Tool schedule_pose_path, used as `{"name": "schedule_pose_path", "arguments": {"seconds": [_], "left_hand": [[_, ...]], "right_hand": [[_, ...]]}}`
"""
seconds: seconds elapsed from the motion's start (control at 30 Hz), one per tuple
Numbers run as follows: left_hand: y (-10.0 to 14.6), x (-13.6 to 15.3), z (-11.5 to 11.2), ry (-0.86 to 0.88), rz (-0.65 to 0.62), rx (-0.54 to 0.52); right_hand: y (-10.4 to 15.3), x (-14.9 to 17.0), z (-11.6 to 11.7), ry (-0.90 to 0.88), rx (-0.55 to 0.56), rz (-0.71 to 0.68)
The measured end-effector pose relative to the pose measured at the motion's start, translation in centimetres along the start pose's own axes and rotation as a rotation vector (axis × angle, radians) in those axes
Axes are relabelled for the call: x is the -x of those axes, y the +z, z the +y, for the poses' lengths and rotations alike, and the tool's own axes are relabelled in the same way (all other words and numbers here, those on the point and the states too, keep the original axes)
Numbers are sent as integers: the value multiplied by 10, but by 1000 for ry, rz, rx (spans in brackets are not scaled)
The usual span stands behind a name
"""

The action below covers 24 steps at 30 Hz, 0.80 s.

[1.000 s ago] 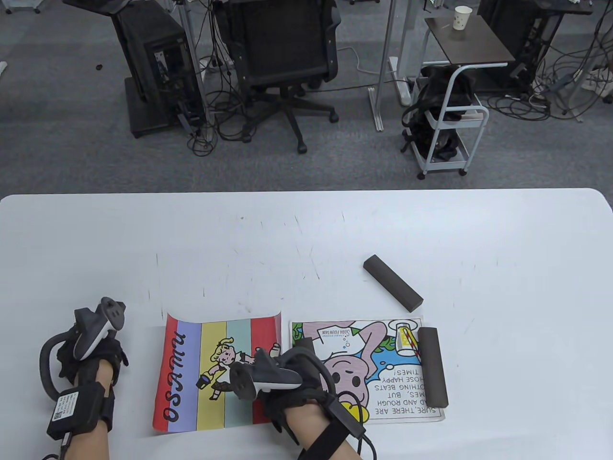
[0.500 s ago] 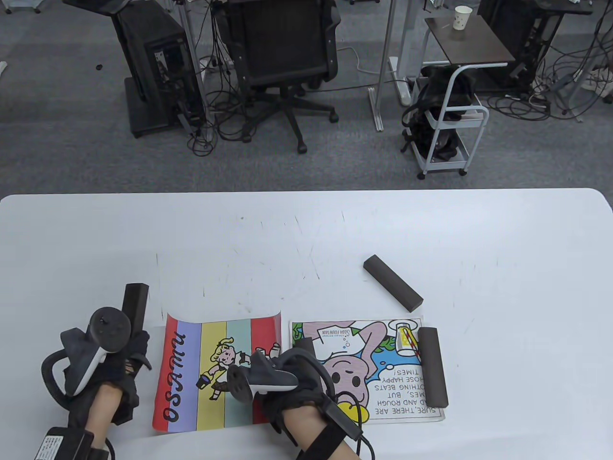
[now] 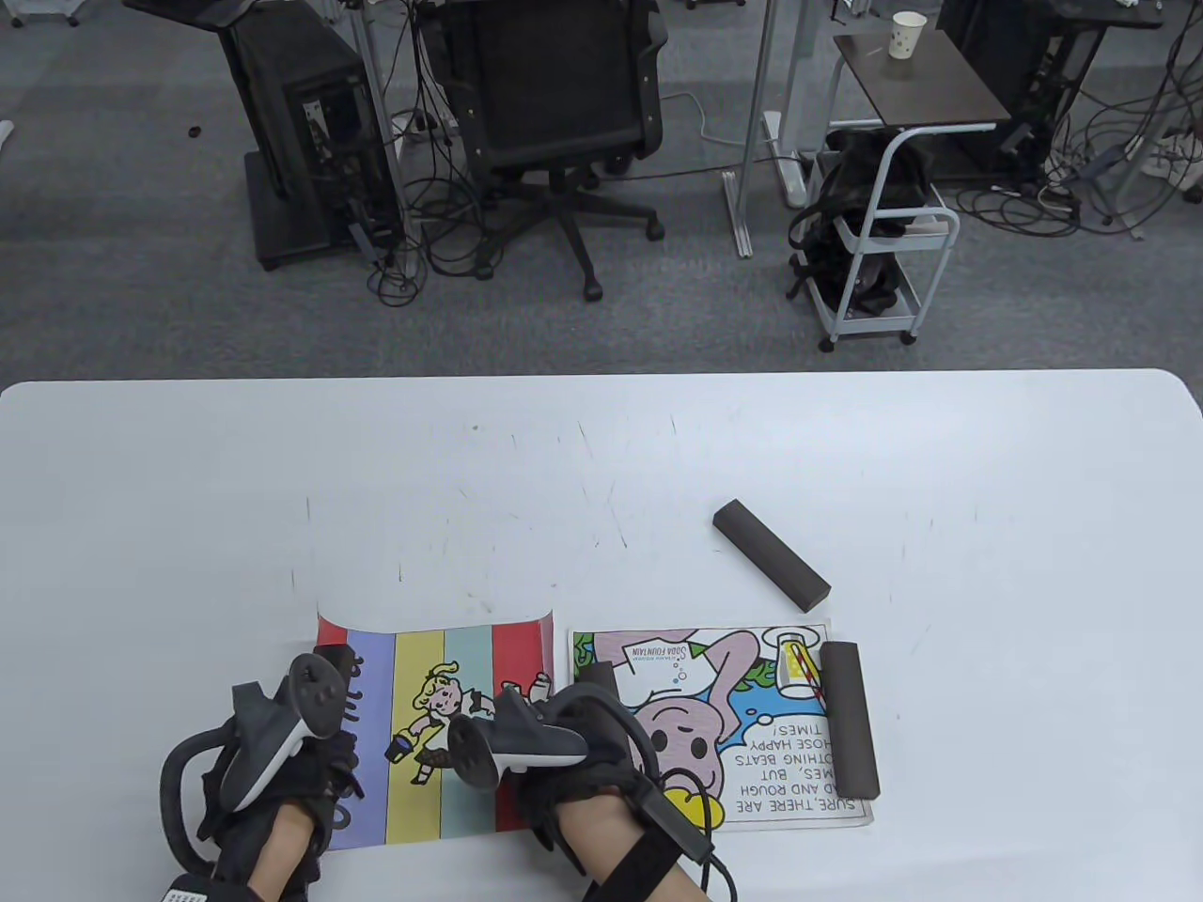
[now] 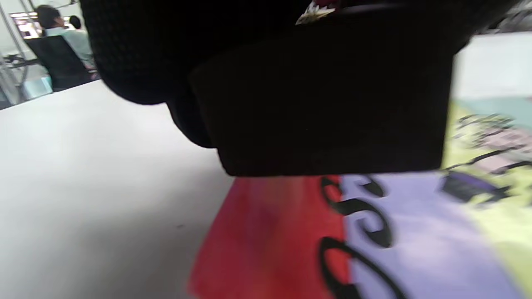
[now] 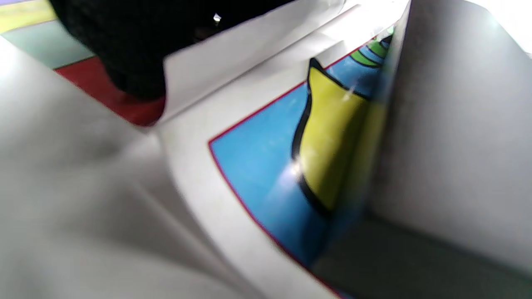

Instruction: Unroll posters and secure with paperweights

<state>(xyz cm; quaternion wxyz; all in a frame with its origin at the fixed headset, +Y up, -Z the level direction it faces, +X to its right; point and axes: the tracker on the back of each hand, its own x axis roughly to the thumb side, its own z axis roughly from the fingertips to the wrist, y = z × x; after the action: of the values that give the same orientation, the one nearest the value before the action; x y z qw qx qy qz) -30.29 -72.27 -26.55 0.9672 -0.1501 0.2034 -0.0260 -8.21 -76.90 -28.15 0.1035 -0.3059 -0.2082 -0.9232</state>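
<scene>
On the white table [image 3: 846,442], the striped poster [image 3: 442,733] is the landmark: at its left edge the left hand [image 3: 282,761] grips a dark paperweight block [image 4: 324,104] just above the red stripe, fingers wrapped around it. At its right edge the right hand [image 3: 564,752] rests on the paper; how its fingers lie cannot be told. Right of it lies the cartoon poster [image 3: 742,723], a bar weight [image 3: 851,719] on its far side, a loose bar [image 3: 771,567] beyond.

Black mesh sensor gloves, left hand [image 3: 282,780], right hand [image 3: 564,752], grey-white trackers, black cables, bare forearms
</scene>
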Motion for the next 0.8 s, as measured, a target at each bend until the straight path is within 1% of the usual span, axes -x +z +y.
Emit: {"name": "schedule_pose_path", "arguments": {"seconds": [0.13, 0.23, 0.4, 0.5, 0.57, 0.63, 0.7, 0.73, 0.8], "left_hand": [[-17, 11, -13, -33, 86, 49], [-24, 15, -22, -21, 103, 76], [-30, 13, -32, -62, 109, 94], [-30, 11, -38, -86, 113, 68], [-28, 9, -42, -148, 112, 34], [-27, 5, -43, -197, 114, 33], [-26, 3, -42, -210, 121, 57], [-26, 1, -40, -210, 115, 61], [-24, -3, -30, -153, 88, 31]], "right_hand": [[0, 0, 0, 2, -2, 0], [0, 0, 0, 1, -2, 0], [0, 0, 0, 0, -2, 1], [0, 0, 1, 0, -2, 2], [0, 0, 1, -6, -3, 3], [0, 0, 1, -9, -3, 3], [0, 0, 1, -8, -2, 2], [0, 0, 1, -8, -2, 2], [0, 1, 1, -9, -2, 1]]}}
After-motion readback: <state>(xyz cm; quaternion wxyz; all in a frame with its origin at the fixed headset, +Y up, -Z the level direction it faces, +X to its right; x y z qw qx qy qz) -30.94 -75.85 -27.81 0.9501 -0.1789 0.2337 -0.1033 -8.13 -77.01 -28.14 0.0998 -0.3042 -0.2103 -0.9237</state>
